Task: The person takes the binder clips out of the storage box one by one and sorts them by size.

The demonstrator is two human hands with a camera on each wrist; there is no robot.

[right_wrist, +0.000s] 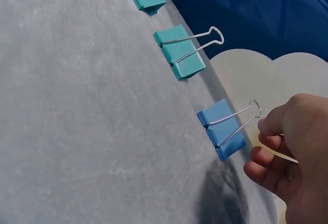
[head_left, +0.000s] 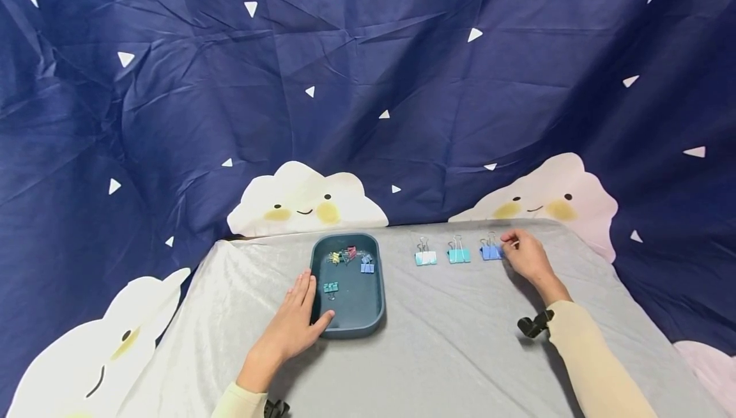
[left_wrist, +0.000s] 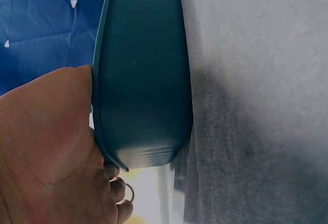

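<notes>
My left hand [head_left: 293, 322] rests along the left side of a dark teal tray [head_left: 353, 306], fingers extended and thumb over the near corner. In the left wrist view the tray's outer wall [left_wrist: 143, 80] hides part of that hand. Small binder clips lie inside: yellow [head_left: 334, 257], red [head_left: 351, 252], blue [head_left: 367, 268] and teal [head_left: 330, 287]. My right hand [head_left: 526, 257] is beside a large blue binder clip [right_wrist: 225, 131], standing on the cloth. Its loosely bent fingers are close to the wire handle; whether they touch it I cannot tell.
Left of the blue clip stand a teal binder clip [head_left: 459, 256] and a paler, shinier one [head_left: 425, 258], in a row near the far table edge. Grey cloth [head_left: 437, 354] covers the table. Behind hangs a dark blue curtain [head_left: 402, 149] with cloud prints.
</notes>
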